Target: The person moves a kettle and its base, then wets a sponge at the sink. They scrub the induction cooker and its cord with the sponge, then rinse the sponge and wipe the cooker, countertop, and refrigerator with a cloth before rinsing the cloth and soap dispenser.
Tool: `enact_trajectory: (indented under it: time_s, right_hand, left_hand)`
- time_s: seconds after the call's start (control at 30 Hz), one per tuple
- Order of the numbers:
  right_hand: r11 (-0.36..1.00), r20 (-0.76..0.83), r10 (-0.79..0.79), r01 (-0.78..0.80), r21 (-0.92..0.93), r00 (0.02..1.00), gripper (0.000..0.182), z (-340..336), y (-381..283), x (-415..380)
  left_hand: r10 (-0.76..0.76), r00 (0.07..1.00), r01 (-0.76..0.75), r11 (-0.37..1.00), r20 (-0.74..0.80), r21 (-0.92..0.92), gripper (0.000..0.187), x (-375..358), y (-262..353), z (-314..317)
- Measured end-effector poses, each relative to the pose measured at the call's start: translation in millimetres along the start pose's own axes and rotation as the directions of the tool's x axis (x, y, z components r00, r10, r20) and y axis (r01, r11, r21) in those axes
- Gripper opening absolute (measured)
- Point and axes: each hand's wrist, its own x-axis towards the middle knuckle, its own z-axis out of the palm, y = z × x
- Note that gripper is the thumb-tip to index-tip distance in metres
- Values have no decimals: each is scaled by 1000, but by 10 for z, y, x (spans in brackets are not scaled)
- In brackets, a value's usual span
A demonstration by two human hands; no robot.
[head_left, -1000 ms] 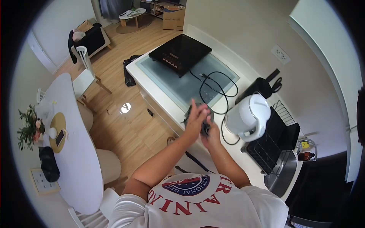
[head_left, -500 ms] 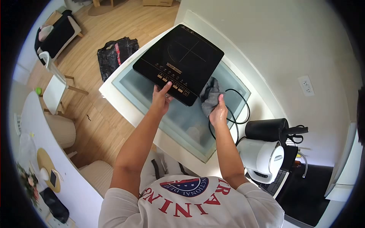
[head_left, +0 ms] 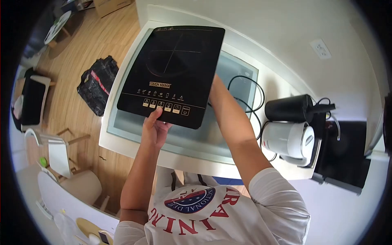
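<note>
A black induction cooker [head_left: 171,69] with a row of gold touch buttons is held up, tilted, above the glass-topped counter [head_left: 179,143]. My left hand [head_left: 155,128] grips its near edge, thumb on top by the buttons and fingers underneath. My right forearm [head_left: 234,118] reaches up to the cooker's right side. The right hand itself is hidden behind or under the cooker, so its fingers do not show. No grey cloth can be seen now.
A black cord [head_left: 261,92] loops on the counter to the right. Beyond it stand a black pot-like container [head_left: 288,108] and a white electric kettle [head_left: 286,139]. A black plastic bag [head_left: 100,83] lies on the wooden floor, and a white chair [head_left: 61,153] stands at left.
The cooker has shifted left and turned, showing larger. My right hand, which held a grey cloth beside it, has gone behind the cooker with the cloth out of sight. The view has turned too.
</note>
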Motion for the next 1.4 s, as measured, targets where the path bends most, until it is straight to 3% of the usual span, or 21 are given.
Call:
enact_trajectory:
  time_s: [0.13,0.2,0.3,0.4,0.47,0.53,0.57,0.63,0.67,0.73,0.83,0.97,1.03,1.07,1.13,1.17,1.2,1.27,1.3,1.37,1.4]
  right_hand:
    - [952,-120,8,-44,-303,993,44,-188,16,-222]
    - [944,-157,-16,-37,-329,987,44,-415,58,-350]
    - [931,-196,-180,103,-351,964,33,-533,34,-527]
    - [980,-114,-150,163,115,982,48,-375,-222,-792]
    - [955,-71,-231,240,175,970,50,-413,-216,-567]
    - [978,-239,-186,202,43,953,45,-359,-142,-256]
    - [975,-242,-194,215,61,951,45,-246,-54,-161]
    - [985,-110,-151,140,-96,982,41,59,103,-146]
    - [986,-115,-157,148,-82,981,41,155,98,-292]
    - [973,-198,-7,-40,-229,980,35,274,55,-616]
    - [974,-164,72,-105,-201,984,31,192,200,-663]
    - [968,-229,42,-97,-232,973,30,197,343,-923]
    - [854,-250,-152,0,-520,956,35,228,455,-1187]
    - [854,-256,-161,4,-520,953,35,171,514,-1259]
    - [359,-107,-468,78,-930,877,41,-57,660,-1358]
    - [207,-137,-412,-53,-977,901,45,-147,664,-1439]
    - [205,-142,-423,-58,-977,895,45,-40,642,-1642]
    - [-9,-144,-483,-170,-985,863,46,179,699,-2095]
    - [-8,-148,-492,-175,-985,858,46,160,727,-2236]
    - [-177,-92,-494,-204,-963,864,47,95,761,-2530]
    - [-174,-99,-505,-213,-961,857,47,86,760,-2672]
  left_hand:
    - [-31,999,30,999,32,33,33,30,63,-168]
    - [-71,995,70,997,75,19,33,47,99,-211]
    - [-20,997,20,1000,69,-1,36,30,161,-176]
    - [-56,991,60,998,123,-31,36,38,277,-261]
    - [-88,981,88,996,174,3,36,44,313,-284]
    - [-64,990,63,998,122,10,36,32,319,-248]
    - [-72,992,72,997,105,5,36,37,320,-261]
    - [-72,990,69,997,123,25,36,50,315,-266]
    - [-59,988,56,998,142,21,37,56,328,-269]
    - [-75,985,70,997,153,39,37,73,367,-278]
    - [-92,983,83,994,158,64,37,88,368,-275]
    - [-80,984,69,995,159,75,38,79,373,-252]
    - [-96,982,85,994,164,70,39,91,365,-293]
    - [-101,982,91,994,163,66,39,95,369,-300]
    - [-112,978,104,993,174,55,39,69,361,-269]
    - [-115,978,109,993,175,42,38,46,355,-260]
    - [-124,975,118,992,185,42,38,53,352,-253]
    - [-168,959,165,986,228,31,37,103,358,-265]
    - [-175,956,172,985,236,32,37,134,358,-292]
    - [-171,954,173,985,245,12,34,191,323,-334]
    - [-182,950,184,983,254,15,34,199,314,-316]
